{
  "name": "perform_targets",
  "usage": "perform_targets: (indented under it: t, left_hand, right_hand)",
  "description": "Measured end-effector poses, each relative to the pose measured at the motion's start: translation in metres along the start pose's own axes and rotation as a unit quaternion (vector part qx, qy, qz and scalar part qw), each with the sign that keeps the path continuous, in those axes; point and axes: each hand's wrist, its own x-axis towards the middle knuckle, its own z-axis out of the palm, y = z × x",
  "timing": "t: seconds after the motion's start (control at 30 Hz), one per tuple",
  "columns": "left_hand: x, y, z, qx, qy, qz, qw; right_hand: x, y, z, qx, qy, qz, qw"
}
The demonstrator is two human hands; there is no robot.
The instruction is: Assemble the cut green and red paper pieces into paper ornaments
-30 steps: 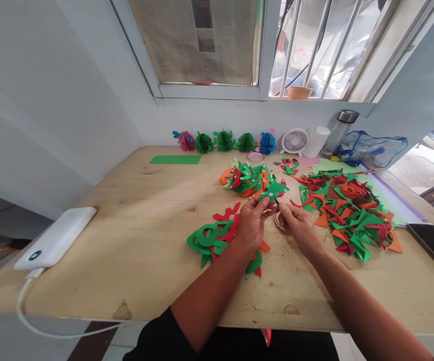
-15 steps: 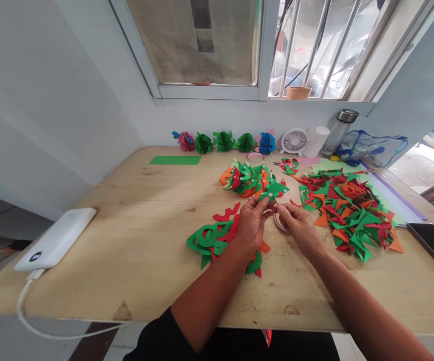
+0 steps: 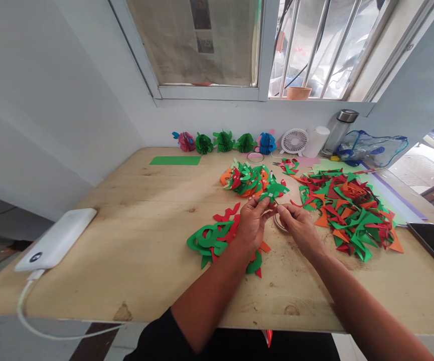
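My left hand (image 3: 253, 220) is closed in a pinch on a green paper cutout (image 3: 274, 190) that carries small white patches. Close beside it, my right hand (image 3: 298, 226) pinches at the cutout's near edge; whatever lies between its fingertips is too small to make out. A tape-like ring (image 3: 279, 224) shows partly behind the right fingers. Just beyond the hands lies a heap of green, red and orange cutouts (image 3: 247, 179), also with white patches. Under and left of my left forearm spreads a pile of curved green and red paper pieces (image 3: 211, 237).
A large heap of paper scraps (image 3: 352, 210) covers the right side, with a phone (image 3: 433, 248) beyond. Along the wall stand folded paper figures (image 3: 224, 142), a small fan (image 3: 294, 141) and a bottle (image 3: 339, 133). A white power bank (image 3: 56, 239) with a cable lies at left; a green strip (image 3: 175, 160) lies behind.
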Motion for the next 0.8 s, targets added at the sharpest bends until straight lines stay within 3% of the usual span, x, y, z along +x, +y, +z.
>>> perform_targets:
  t: [0.8]
  left_hand:
    - [-0.0006,0.0028,0.0022,-0.01,0.01,-0.01,1.0]
  right_hand:
    - [0.0005,0.0007,-0.0007,-0.024,-0.004,-0.006,1.0]
